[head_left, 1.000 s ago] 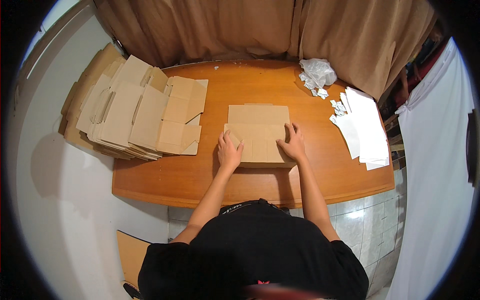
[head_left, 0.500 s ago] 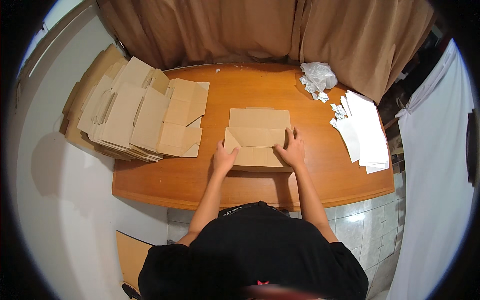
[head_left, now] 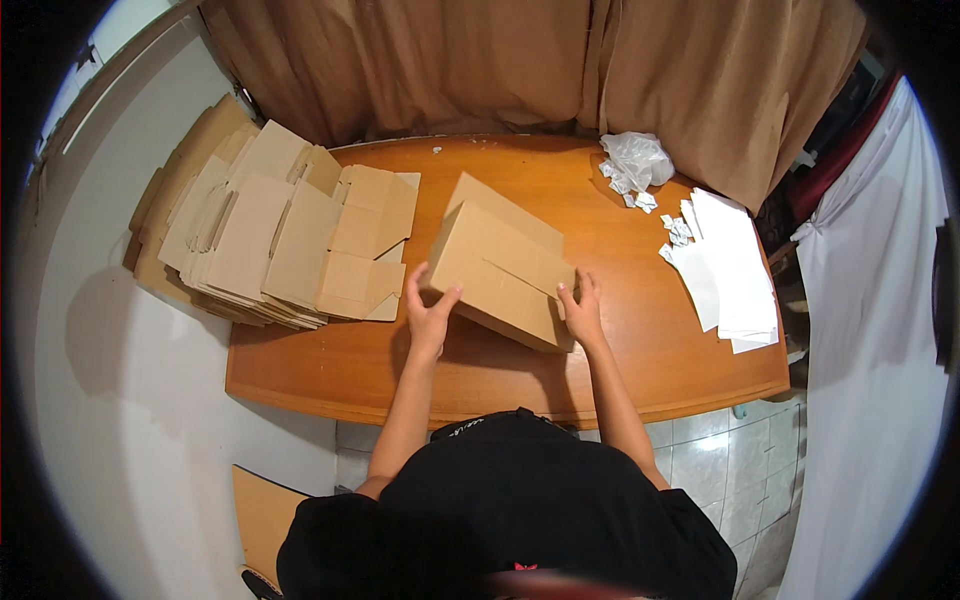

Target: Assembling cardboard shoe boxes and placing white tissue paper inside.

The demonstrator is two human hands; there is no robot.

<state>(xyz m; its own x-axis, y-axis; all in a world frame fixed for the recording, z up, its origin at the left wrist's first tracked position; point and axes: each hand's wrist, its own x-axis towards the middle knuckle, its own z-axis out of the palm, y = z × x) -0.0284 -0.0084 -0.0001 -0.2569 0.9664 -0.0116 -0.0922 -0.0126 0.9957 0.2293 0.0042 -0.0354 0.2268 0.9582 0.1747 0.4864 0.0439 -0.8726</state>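
As cardboard box [head_left: 500, 265] sits mid-worktop [head_left: 330, 370], long axis 10-to-4 o'clock: left hand [head_left: 430, 315] spread on 9 o'clock end, right hand [head_left: 582, 312] fingers pressing 4 o'clock corner. Both touching, equally near.

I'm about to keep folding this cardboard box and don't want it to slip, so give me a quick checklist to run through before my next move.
1. Left hand on the cardboard box: ok, fingers touch its left near edge.
2. Right hand on the box: ok, it rests at the near right corner.
3. Box steady on the wooden table: cannot tell, it sits turned at an angle and looks partly raised.
4. Room on the left: ok, the stack of flat cardboard blanks lies apart from the box.
5. Room on the right: ok, the white paper sheets lie clear of it.
6. Box flaps closed: cannot tell.
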